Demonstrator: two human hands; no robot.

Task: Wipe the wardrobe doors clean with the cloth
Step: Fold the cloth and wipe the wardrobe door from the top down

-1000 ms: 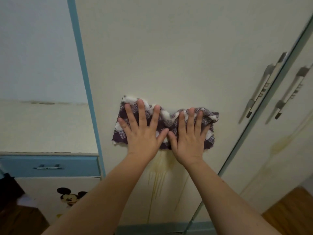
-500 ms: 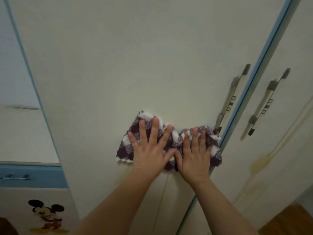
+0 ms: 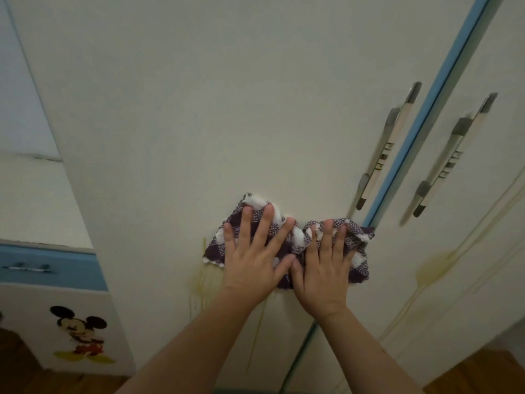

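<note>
A purple-and-white checked cloth (image 3: 218, 245) lies pressed flat against the cream wardrobe door (image 3: 213, 109). My left hand (image 3: 255, 260) covers its left half with fingers spread. Beside it, thumbs touching, my right hand (image 3: 324, 271) presses the cloth's right half near the door's right edge. Yellow drip stains (image 3: 199, 282) run down the door just below and left of the cloth. A second cream door (image 3: 468, 251) to the right carries a larger yellow stain (image 3: 431, 268) with streaks.
Two metal bar handles (image 3: 386, 146) (image 3: 451, 157) flank a blue strip (image 3: 420, 115) between the doors. At the left stands a low cabinet with a blue drawer (image 3: 51, 268) and a cartoon mouse sticker (image 3: 82, 334). Wooden floor (image 3: 477, 373) shows at the lower right.
Both hands slid the cloth rightward across the door, from near its left edge to its right edge by the handles. The cloth bunched up somewhat between them.
</note>
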